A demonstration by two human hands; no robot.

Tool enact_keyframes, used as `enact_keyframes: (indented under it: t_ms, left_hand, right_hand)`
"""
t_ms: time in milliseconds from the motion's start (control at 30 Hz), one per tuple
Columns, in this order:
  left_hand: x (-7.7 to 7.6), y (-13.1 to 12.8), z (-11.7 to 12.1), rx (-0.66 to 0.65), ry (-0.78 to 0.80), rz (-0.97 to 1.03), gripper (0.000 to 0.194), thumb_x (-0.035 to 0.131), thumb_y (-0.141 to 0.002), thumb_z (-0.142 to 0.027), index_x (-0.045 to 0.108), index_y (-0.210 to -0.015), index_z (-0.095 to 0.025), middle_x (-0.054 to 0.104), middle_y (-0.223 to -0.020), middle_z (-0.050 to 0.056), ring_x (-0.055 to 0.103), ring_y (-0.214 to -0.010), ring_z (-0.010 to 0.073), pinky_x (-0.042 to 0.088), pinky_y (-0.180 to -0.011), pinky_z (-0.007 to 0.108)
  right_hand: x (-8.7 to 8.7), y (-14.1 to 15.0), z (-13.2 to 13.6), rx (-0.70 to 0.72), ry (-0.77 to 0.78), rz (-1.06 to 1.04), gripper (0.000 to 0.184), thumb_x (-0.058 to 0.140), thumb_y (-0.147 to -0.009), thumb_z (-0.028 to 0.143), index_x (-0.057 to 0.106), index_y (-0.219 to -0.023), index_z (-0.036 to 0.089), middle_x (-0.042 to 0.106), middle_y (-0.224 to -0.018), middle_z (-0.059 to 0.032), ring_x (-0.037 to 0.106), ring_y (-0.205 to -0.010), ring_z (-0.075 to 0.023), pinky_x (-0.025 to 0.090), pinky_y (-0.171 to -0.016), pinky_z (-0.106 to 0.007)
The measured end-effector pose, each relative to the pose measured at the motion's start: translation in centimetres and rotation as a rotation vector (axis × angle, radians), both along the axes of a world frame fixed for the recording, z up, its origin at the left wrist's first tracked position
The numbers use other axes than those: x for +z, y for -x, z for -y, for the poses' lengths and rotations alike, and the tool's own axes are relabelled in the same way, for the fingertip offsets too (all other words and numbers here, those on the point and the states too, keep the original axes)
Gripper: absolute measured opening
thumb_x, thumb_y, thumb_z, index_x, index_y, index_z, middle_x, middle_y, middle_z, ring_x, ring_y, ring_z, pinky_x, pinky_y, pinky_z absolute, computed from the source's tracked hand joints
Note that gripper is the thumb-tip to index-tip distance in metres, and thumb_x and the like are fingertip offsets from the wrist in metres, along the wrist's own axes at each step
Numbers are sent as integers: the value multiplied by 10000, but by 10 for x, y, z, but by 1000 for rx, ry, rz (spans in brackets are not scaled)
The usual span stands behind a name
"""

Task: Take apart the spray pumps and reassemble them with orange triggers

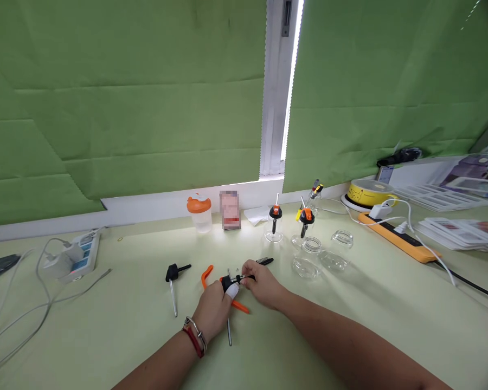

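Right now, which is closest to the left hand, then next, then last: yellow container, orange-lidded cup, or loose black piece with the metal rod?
1. Loose black piece: to the left hand's left.
2. Orange-lidded cup: farther back.
3. Yellow container: far right, back.

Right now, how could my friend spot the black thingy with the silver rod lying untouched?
On the green table, find the left hand. Left of it lies the black part with a silver rod, untouched, unlike the held black piece.
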State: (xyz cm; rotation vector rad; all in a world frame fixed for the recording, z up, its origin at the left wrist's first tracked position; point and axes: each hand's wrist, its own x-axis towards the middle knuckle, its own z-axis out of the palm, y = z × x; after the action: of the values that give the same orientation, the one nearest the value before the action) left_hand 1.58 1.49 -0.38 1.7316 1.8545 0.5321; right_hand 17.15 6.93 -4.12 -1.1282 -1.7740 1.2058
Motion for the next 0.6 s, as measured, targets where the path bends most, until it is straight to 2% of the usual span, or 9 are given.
enact_keyframes:
  t_ms: [300,600]
  left_hand:
    - [0,-1,1,22,25,6,358,337,-815,-529,373,-649,-214,498,-647,17,473,-595,179,334,-528,295]
    - [0,0,1,33,20,25,350,345,-800,-523,396,-651,-211,507,-654,20,475,-595,181,335,-534,305]
  right_hand:
    - [-5,0,-2,-4,-13,11,132,522,-712,167,490,-831,213,516,-699,31,470,-656,-129,374,-626,-250]
    - [0,0,0,-4,-23,24,129,529,-715,167,504,-834,210,519,-704,28,474,-661,-128,378,-629,-250]
